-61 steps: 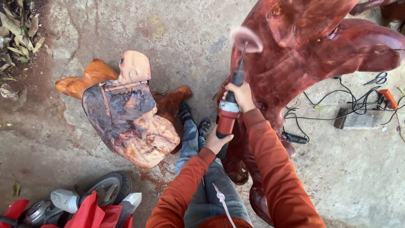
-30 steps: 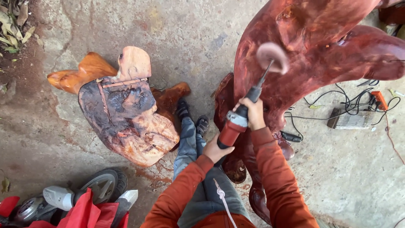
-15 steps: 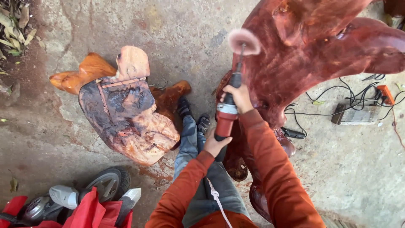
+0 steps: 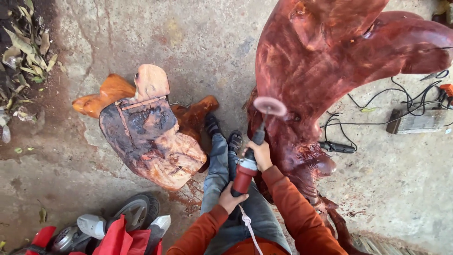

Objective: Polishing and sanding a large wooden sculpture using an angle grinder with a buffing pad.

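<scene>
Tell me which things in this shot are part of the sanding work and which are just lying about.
In use:
- red power sander, rear held by left hand, front by right hand
- its spinning disc
- big red wood carving

Lying about:
- smaller carved stump
- black cables
- wooden block
- scooter
- dry leaves

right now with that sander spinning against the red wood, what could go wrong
The sanding disc spins close to the bare right hand, so a kick off the red carved wood could hurt it. The tool's cord hangs over the lap and could snag. More cables lie loose on the floor, a trip risk.
</scene>
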